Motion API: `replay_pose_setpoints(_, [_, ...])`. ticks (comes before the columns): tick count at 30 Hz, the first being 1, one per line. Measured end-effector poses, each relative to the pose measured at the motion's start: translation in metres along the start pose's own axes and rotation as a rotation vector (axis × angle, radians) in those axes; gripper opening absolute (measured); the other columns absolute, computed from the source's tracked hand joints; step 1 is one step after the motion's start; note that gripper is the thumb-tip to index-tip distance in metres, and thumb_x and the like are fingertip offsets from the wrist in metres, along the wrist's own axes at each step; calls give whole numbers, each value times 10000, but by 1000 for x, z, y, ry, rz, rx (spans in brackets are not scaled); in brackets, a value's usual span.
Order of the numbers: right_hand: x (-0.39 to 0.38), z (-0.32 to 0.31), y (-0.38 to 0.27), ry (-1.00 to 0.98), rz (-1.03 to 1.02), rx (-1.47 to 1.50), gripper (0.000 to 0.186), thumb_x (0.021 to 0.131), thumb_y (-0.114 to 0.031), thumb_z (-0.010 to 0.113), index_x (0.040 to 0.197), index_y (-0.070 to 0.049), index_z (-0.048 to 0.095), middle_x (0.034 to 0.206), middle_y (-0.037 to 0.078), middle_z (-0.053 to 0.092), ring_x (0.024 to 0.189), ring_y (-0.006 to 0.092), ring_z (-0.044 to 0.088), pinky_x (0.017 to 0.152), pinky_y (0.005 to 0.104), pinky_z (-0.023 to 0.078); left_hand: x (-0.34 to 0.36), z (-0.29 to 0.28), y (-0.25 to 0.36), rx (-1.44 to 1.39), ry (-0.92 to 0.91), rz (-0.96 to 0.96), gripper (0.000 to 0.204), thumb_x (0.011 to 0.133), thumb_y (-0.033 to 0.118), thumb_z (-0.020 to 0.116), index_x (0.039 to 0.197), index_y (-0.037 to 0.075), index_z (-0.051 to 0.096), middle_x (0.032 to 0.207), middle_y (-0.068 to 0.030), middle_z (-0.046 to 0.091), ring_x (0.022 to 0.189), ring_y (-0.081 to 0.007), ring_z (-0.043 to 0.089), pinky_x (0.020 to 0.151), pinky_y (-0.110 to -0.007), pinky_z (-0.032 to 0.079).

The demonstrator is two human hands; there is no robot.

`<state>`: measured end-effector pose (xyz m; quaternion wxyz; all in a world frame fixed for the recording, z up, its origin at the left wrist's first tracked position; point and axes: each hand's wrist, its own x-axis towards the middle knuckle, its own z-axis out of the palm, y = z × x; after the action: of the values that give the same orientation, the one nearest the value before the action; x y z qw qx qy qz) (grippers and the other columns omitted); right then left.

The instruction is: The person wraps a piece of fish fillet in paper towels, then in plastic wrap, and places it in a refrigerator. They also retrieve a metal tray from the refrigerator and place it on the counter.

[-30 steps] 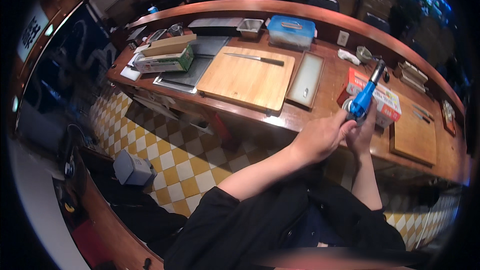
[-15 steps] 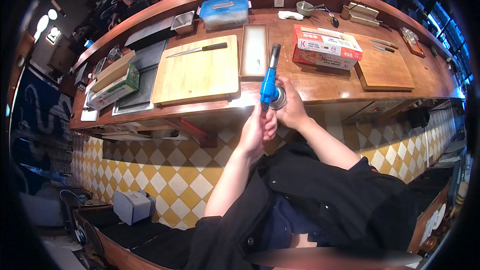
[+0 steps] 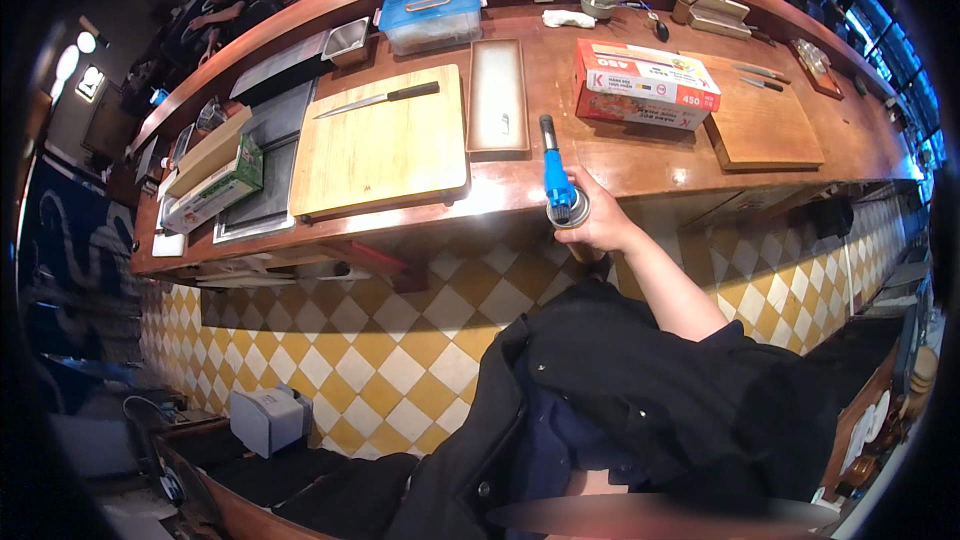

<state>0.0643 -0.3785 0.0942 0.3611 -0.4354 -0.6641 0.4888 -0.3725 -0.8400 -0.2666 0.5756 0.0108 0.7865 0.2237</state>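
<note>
My right hand (image 3: 604, 220) is wrapped round the canister of a kitchen blowtorch (image 3: 557, 178) at the counter's near edge. The torch has a blue plastic head and a dark metal nozzle that points away from me over the counter. Only the silvery rim of the canister shows; the rest is hidden by the hand and the torch head. My left hand is out of sight. Just beyond the torch, to its left, lies a long rectangular dish (image 3: 498, 100) with a pale inside and a brown rim.
A knife (image 3: 378, 100) lies on the pale cutting board (image 3: 380, 160) at left. Right of the torch are a red-and-white carton (image 3: 645, 85) and a second wooden board (image 3: 762, 130) with knives. A blue-lidded tub (image 3: 430, 20) stands at the back. The wooden counter (image 3: 640, 165) has a tiled floor below.
My left hand has let go of the blowtorch's underside and left the view. My right hand, with the torch, has shifted slightly right and nearer to me. The view has shifted a little.
</note>
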Motion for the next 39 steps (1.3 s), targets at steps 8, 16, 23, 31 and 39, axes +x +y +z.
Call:
replay_pose_setpoints(8, [11,5,4,-28,-19,-79,973,564,-102,887,1415,-93,416,1249,116,578,1155,229,578,1035,358,445,-6,25,5,114,-101,172,564,1033,568,395,1210,91,637,1059,-43,695,897,-172,663,772,-307,504])
replay_pose_setpoints(16, [14,12,-13,-17,-70,-85,960,586,-74,876,1424,-95,408,1232,107,577,1135,213,584,1032,349,451,-17,56,116,-85,-62,387,460,1052,490,421,1142,100,648,973,-27,710,775,-131,646,674,-295,486])
replay_pose_setpoints(23, [-2,17,-26,20,-130,83,903,634,-37,868,1403,-89,399,1208,77,577,1120,180,570,1004,343,453,6,10,81,-150,-52,232,406,1052,451,427,1106,106,634,950,-21,704,759,-138,645,647,-309,499])
replay_pose_setpoints(31, [-10,16,-34,51,-156,-24,895,644,-56,873,1393,-96,387,1259,83,586,1141,194,578,1000,342,457,5,31,24,345,-35,523,357,1037,400,439,1046,95,624,882,-28,679,710,-195,638,651,-341,513])
replay_pose_setpoints(39, [0,27,-40,73,-204,-111,875,663,-34,859,1385,-120,372,1167,67,581,1091,175,588,980,335,464,22,51,16,-80,-121,94,310,1041,365,453,1082,110,624,926,-2,675,768,-157,635,685,-318,498])
